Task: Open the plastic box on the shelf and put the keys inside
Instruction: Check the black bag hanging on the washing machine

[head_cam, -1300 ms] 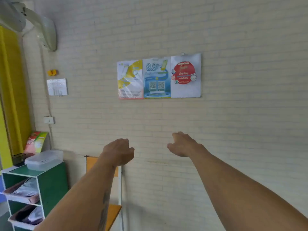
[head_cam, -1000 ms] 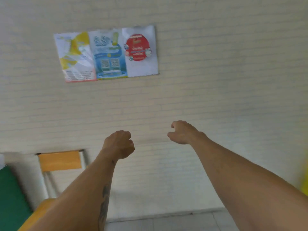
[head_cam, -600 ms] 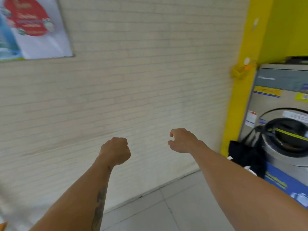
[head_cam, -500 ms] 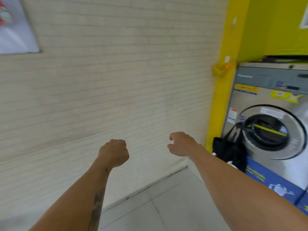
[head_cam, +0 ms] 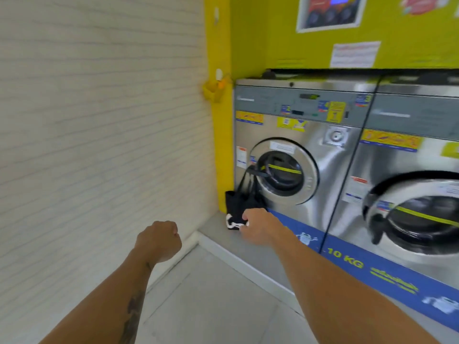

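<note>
Both arms reach forward over the tiled floor (head_cam: 211,306). The left hand (head_cam: 159,240) is curled into a loose fist with nothing visible in it, held in the air in front of the pale brick wall (head_cam: 99,132). The right hand (head_cam: 258,229) is stretched toward the corner, its fingers bent inward; whether it holds anything cannot be told, since only the back of the hand shows. It overlaps the lower edge of a black bag (head_cam: 239,204).

The bag has white markings at its bottom and hangs by its straps from the door of the left washer (head_cam: 298,157). Its base is at the raised grey step (head_cam: 248,249) that carries the machines, at the step's left end, where the brick wall meets a yellow pillar (head_cam: 221,145). A second washer (head_cam: 409,182) stands touching the first on its right. A blue band marked "10 KG" (head_cam: 346,259) runs along the foot of both machines. A small yellow holder (head_cam: 213,91) is fixed to the pillar beside the top of the left washer, and posters (head_cam: 330,11) hang on the yellow wall above the machines.

Neither the plastic box, the shelf nor the keys are in view.
</note>
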Tool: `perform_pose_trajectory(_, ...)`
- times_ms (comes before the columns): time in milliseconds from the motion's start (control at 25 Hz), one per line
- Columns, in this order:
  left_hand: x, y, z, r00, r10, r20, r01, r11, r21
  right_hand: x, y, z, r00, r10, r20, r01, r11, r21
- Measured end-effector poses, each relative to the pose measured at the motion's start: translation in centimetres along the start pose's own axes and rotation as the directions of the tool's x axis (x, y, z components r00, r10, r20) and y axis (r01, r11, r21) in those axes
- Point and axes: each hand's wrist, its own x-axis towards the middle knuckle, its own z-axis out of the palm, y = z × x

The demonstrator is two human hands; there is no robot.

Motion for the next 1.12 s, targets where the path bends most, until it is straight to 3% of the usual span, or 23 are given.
perform_pose_trajectory(280,12.6,13.6,9.3,0.955,0.269,0.123,-0.264,0.963,-0.061,5.8,14.5,-1.0,0.965,0.259,-0.031,-0.26,0.965,-0.032)
perform_pose_trajectory(640,24.7,28.3,18.0,0.82,0.47,0.327,-0.456,0.881,-0.125,11.9,28.4,-1.2,0.872,0.49,0.015,-0.49,0.87,0.051)
perform_pose_trajectory(840,26.6,34.4,22.8,0.77,0.462,0.439,-0.464,0.879,-0.111,13.7,35.8,0.6,0.831,0.547,0.098,-0.552,0.833,0.036)
perform_pose_trajectory(1120,27.5,38.6,31.0,0.758,0.367,0.539,-0.368,0.923,-0.111,17.4,44.7,5.7,0.839,0.476,0.265,-0.493,0.87,-0.002)
